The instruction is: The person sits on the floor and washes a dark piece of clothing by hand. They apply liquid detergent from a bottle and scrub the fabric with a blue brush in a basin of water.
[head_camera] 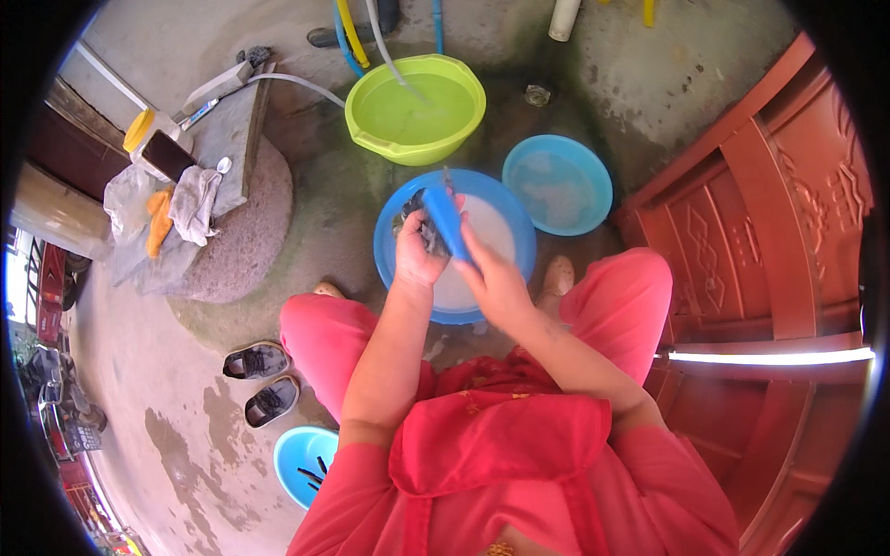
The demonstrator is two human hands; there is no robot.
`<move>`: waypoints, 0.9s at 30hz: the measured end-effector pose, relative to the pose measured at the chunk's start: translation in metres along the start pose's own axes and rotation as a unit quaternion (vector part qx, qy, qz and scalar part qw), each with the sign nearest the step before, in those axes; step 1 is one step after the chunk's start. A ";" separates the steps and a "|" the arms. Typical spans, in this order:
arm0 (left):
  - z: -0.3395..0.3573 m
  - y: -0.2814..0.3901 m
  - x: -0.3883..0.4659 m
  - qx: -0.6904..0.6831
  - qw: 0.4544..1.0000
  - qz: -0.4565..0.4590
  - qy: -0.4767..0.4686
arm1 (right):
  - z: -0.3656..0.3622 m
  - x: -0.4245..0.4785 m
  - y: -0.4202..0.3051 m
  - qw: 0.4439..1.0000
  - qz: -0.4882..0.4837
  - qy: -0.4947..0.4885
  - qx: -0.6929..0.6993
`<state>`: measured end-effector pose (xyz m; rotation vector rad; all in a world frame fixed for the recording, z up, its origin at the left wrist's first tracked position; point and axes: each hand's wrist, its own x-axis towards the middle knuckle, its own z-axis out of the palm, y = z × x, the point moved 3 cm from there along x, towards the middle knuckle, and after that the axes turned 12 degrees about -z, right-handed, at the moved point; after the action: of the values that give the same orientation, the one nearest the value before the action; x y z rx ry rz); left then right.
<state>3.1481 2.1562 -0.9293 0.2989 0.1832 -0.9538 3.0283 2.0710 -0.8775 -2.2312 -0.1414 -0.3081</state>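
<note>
My left hand [421,257] grips a dark grey item [437,240] that looks like a wet shoe, partly hidden by my fingers and the brush. In my right hand [497,281] is a blue scrubbing brush [445,219], blurred and pressed close to that dark item; its bristles cannot be made out. Both hands are above a blue plastic basin [384,254] of cloudy, soapy water between my knees.
A lime-green basin [358,135] holds water and a hose. To the right are a light-blue basin [603,177] and red door [709,236]. Sneakers [257,361], a small blue basin [288,452] and a stone slab [236,167] with cloths [197,198] lie left.
</note>
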 end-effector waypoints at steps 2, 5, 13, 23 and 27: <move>0.003 0.005 -0.001 -0.016 1.000 0.010 -0.003 | 0.000 -0.021 -0.008 0.993 -0.008 -0.050 -0.104; 0.023 -0.014 -0.005 0.000 0.999 0.045 -0.022 | -0.006 -0.017 -0.005 0.983 -0.016 -0.035 -0.180; 0.005 0.010 -0.009 0.020 0.992 0.064 0.104 | 0.005 0.001 0.000 0.996 -0.009 -0.051 -0.070; -0.013 0.000 0.001 0.082 0.985 0.098 0.114 | 0.010 0.028 0.020 0.998 0.058 -0.035 -0.011; -0.005 -0.007 0.001 0.088 0.984 0.081 0.130 | 0.017 -0.005 0.027 1.000 0.017 0.006 -0.009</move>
<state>3.1429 2.1529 -0.9354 0.5928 0.3096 -0.7691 3.0323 2.0672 -0.9094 -2.2469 -0.0950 -0.3059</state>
